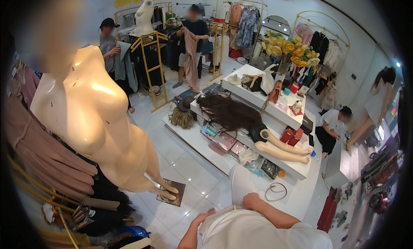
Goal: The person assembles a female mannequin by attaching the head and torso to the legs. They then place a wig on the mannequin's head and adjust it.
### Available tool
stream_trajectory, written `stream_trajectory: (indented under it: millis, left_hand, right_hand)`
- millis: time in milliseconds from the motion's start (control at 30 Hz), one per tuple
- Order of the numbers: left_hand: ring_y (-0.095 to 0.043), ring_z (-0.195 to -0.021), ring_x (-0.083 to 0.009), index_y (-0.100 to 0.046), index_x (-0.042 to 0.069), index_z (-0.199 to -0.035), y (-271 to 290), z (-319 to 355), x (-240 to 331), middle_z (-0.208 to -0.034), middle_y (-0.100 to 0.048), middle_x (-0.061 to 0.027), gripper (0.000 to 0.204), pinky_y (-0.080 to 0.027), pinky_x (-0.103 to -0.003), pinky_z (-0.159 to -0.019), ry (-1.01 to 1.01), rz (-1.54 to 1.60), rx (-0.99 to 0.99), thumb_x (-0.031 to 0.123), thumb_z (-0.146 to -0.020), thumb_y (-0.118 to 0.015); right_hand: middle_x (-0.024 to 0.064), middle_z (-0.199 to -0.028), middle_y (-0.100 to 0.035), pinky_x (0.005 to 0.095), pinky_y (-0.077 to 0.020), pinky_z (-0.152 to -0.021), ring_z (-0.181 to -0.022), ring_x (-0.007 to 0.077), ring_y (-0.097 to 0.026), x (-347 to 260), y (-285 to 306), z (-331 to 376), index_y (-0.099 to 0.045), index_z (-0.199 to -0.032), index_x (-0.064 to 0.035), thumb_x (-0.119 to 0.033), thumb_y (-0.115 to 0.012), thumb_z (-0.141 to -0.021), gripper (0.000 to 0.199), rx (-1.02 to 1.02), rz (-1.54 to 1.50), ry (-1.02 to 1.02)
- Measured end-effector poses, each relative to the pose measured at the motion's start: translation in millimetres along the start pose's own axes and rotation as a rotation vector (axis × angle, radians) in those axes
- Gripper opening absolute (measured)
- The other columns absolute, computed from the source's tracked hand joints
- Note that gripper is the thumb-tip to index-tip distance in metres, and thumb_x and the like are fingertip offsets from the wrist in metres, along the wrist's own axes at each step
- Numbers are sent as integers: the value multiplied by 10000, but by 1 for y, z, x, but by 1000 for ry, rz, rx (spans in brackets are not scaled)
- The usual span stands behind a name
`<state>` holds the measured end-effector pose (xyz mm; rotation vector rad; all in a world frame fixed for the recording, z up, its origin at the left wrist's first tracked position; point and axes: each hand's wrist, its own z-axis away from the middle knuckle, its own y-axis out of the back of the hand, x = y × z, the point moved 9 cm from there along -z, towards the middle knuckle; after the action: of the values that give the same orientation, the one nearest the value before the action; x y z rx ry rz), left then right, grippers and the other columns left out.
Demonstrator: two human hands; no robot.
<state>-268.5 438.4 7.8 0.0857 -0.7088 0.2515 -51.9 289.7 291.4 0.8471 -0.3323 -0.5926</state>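
My left hand is low beside the hem of my white shirt, its fingers stretched out and holding nothing I can see. My right hand is closed against my pale trousers near the shirt hem; what it holds, if anything, is hidden. To my left stands a tall, glossy, armless mannequin, its feet on a square base. Ahead, mannequin arms lie on the white stepped display table beside a long dark wig. Neither hand touches these.
A clothes rack with pink garments lines the left side. A looped belt lies on a low white surface. Two people handle garments at the back; another person bends by a mannequin at right. Yellow flowers top the display.
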Motion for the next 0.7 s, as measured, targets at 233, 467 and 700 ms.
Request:
stream_trajectory:
  millis: [233,467,700]
  left_hand:
    - [-586,-823,-179,-691,41,-953,10,8,16,-907,-656,-71,359,-463,-330,-738,-13,-99,-27,348,-818,-561]
    - [-603,-906,-235,-652,-48,-1022,7,5,-11,-979,-664,-130,466,-456,-343,-814,76,-69,-40,362,-818,-569]
    - [-485,-539,-117,-607,82,-724,4,14,-59,-641,-546,1,240,-396,-257,-527,116,162,-43,296,-813,-546]
  right_hand:
    - [138,-902,-692,402,-520,-728,-849,287,-668,0,6,0,-716,-845,-84,-264,-511,-804,276,74,-14,-25]
    - [120,-913,-693,391,-520,-698,-851,273,-672,-17,27,13,-719,-867,-93,-230,-536,-789,241,52,29,-8]
    - [134,-834,-690,394,-522,-675,-810,278,-672,-19,25,6,-716,-791,-85,-229,-549,-769,221,68,8,33]
